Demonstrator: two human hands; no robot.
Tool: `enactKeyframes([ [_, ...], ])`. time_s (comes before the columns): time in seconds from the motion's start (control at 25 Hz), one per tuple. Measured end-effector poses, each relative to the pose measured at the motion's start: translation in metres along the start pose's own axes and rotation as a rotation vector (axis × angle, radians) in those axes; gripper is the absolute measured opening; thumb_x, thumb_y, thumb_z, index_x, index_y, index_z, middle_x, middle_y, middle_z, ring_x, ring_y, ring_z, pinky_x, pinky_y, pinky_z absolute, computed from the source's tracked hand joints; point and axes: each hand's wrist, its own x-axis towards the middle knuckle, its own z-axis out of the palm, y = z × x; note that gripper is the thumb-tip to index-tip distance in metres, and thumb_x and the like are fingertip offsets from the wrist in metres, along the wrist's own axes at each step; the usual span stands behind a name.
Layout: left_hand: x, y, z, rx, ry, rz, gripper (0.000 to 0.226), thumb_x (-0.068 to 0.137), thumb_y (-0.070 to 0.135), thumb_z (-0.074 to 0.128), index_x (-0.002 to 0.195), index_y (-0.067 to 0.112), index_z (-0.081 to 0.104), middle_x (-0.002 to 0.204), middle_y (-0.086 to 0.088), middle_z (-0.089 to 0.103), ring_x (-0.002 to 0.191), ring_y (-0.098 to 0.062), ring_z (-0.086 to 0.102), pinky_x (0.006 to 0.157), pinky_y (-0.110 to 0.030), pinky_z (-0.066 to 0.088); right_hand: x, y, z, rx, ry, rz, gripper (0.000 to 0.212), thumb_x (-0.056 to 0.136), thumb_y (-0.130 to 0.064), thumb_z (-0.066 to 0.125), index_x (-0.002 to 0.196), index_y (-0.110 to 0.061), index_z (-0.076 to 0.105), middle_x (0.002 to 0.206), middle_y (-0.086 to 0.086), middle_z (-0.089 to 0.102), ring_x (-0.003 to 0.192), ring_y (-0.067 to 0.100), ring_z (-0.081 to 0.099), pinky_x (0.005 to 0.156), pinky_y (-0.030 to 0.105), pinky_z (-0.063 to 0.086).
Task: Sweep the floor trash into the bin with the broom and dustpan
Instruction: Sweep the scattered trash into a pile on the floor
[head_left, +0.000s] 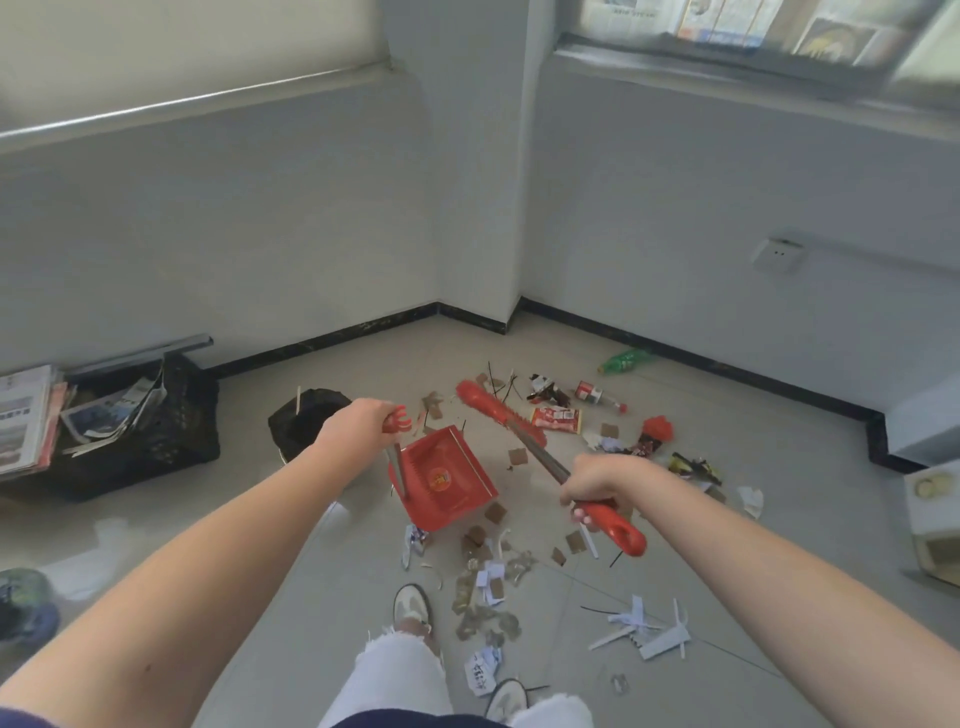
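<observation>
Left hand (358, 423): closed around the red top grip of the dustpan (441, 480) handle, fingers wrapped fully; the thin metal shaft runs down from the fist to the pan.

Dustpan: red plastic, pan tilted, resting on or just above the floor (322, 597) near the middle of the tiled area; a round yellow emblem sits on its inner face, the writing too small to read.

Right hand (589, 480): closed around the broom (501, 415) handle just above its red looped end grip, which projects below the fist.

Broom: red head pointing away toward the wall corner, just beyond the dustpan's far edge, among the litter.

Bin (309, 415): lined with a black bag, standing on the floor just left of the left hand, a pale stick upright in it.

Floor trash (488, 577): brown card squares, white paper scraps and clear wrappers spread from the dustpan's near edge toward the person's shoes.

Red snack packet (556, 420): beside the broom head; printing illegible.

Green bottle (623, 360): lying by the black skirting along the right wall.

Black crate (156, 441): by the left wall, holding newspapers; print unreadable.
</observation>
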Motion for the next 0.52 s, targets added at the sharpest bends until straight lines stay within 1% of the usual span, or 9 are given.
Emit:
enactKeyframes([
  [0.04, -0.007, 0.000, 0.004, 0.011, 0.004, -0.005, 0.019, 0.089, 0.029, 0.065, 0.101, 0.015, 0.067, 0.091, 0.002, 0.066, 0.084, -0.019, 0.063, 0.071, -0.029, 0.048, 0.000, 0.011, 0.003, 0.029, 0.017, 0.012, 0.021, 0.095, 0.003, 0.043, 0.115, 0.000, 0.037, 0.070, 0.011, 0.049, 0.044, 0.013, 0.045, 0.039, 0.022, 0.043],
  [0.12, -0.017, -0.002, 0.009, 0.022, 0.004, -0.005, 0.018, 0.088, 0.031, 0.065, 0.098, 0.017, 0.067, 0.090, 0.002, 0.067, 0.084, -0.020, 0.064, 0.071, -0.030, 0.049, 0.001, 0.025, 0.009, 0.081, 0.062, 0.008, 0.011, 0.094, 0.004, 0.039, 0.104, -0.001, 0.040, 0.066, 0.009, 0.044, 0.042, 0.011, 0.040, 0.036, 0.020, 0.037],
  [0.2, -0.020, -0.004, 0.008, 0.006, 0.009, -0.001, 0.017, 0.087, 0.033, 0.065, 0.096, 0.019, 0.066, 0.090, 0.004, 0.067, 0.085, -0.019, 0.065, 0.070, -0.029, 0.050, 0.006, 0.031, 0.013, 0.213, 0.091, 0.014, 0.008, 0.092, 0.004, 0.039, 0.094, -0.003, 0.041, 0.062, 0.008, 0.042, 0.036, 0.010, 0.039, 0.035, 0.017, 0.035],
  [0.24, -0.019, -0.006, 0.009, -0.004, 0.016, -0.005, 0.017, 0.087, 0.035, 0.064, 0.097, 0.021, 0.065, 0.091, 0.005, 0.068, 0.085, -0.017, 0.065, 0.070, -0.029, 0.051, 0.007, 0.032, 0.016, 0.237, 0.101, 0.016, 0.007, 0.092, 0.004, 0.039, 0.091, -0.003, 0.041, 0.061, 0.008, 0.043, 0.035, 0.010, 0.039, 0.034, 0.017, 0.034],
  [0.28, -0.018, -0.009, 0.009, -0.014, 0.028, -0.018, 0.016, 0.087, 0.037, 0.064, 0.098, 0.024, 0.064, 0.091, 0.009, 0.067, 0.085, -0.014, 0.064, 0.069, -0.027, 0.050, 0.007, 0.031, 0.021, 0.212, 0.116, 0.011, 0.007, 0.091, 0.003, 0.040, 0.088, -0.003, 0.042, 0.060, 0.008, 0.044, 0.035, 0.011, 0.040, 0.034, 0.017, 0.035],
  [0.32, -0.017, -0.014, 0.008, -0.029, 0.042, -0.037, 0.015, 0.088, 0.040, 0.063, 0.098, 0.029, 0.062, 0.090, 0.013, 0.066, 0.083, -0.010, 0.061, 0.064, -0.024, 0.047, 0.009, 0.030, 0.027, 0.128, 0.139, -0.002, 0.008, 0.090, 0.001, 0.041, 0.084, -0.003, 0.043, 0.059, 0.009, 0.047, 0.036, 0.013, 0.042, 0.035, 0.018, 0.036],
  [0.4, -0.013, -0.035, 0.003, -0.084, 0.053, -0.084, 0.012, 0.087, 0.041, 0.064, 0.095, 0.034, 0.058, 0.082, 0.018, 0.060, 0.076, -0.005, 0.055, 0.056, -0.018, 0.038, 0.012, 0.024, 0.039, 0.001, 0.188, -0.008, 0.013, 0.089, 0.001, 0.042, 0.077, -0.005, 0.042, 0.057, 0.012, 0.050, 0.037, 0.018, 0.044, 0.035, 0.020, 0.038],
  [0.44, -0.011, -0.050, 0.001, -0.119, 0.049, -0.114, 0.012, 0.087, 0.040, 0.066, 0.088, 0.032, 0.057, 0.079, 0.017, 0.058, 0.074, -0.006, 0.056, 0.055, -0.020, 0.037, 0.014, 0.018, 0.042, -0.029, 0.209, -0.009, 0.015, 0.088, 0.001, 0.041, 0.075, -0.005, 0.042, 0.056, 0.013, 0.051, 0.037, 0.019, 0.045, 0.035, 0.021, 0.038],
  [0.52, -0.012, -0.085, 0.002, -0.197, 0.025, -0.161, 0.025, 0.085, 0.035, 0.068, 0.071, 0.024, 0.050, 0.077, 0.007, 0.061, 0.074, -0.015, 0.060, 0.058, -0.026, 0.040, 0.025, 0.005, 0.042, -0.060, 0.238, -0.006, 0.017, 0.089, 0.000, 0.042, 0.073, -0.007, 0.042, 0.057, 0.014, 0.052, 0.039, 0.020, 0.046, 0.036, 0.022, 0.039],
])
